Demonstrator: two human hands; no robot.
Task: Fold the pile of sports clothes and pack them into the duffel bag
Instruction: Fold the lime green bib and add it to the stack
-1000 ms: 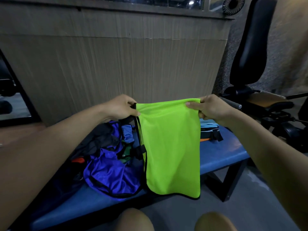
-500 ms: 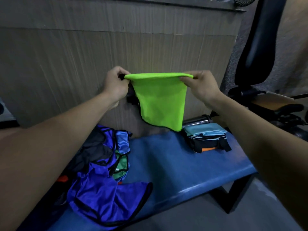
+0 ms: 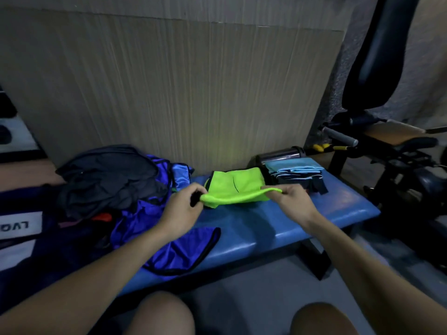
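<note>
On the blue bench (image 3: 302,221), the neon-green bib (image 3: 235,187) lies partly folded at the far middle; the left hand (image 3: 180,213) and right hand (image 3: 294,200) each pinch a corner of its near edge; a folded stack (image 3: 294,171) sits just right; the unfolded pile (image 3: 116,187) remains left; the duffel bag cannot be identified with certainty; most work appears outstanding.

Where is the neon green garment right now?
In the head view, the neon green garment lies on the blue bench, centre frame, between the blue clothes pile and the folded stack, both hands pinching its near edge.
</note>
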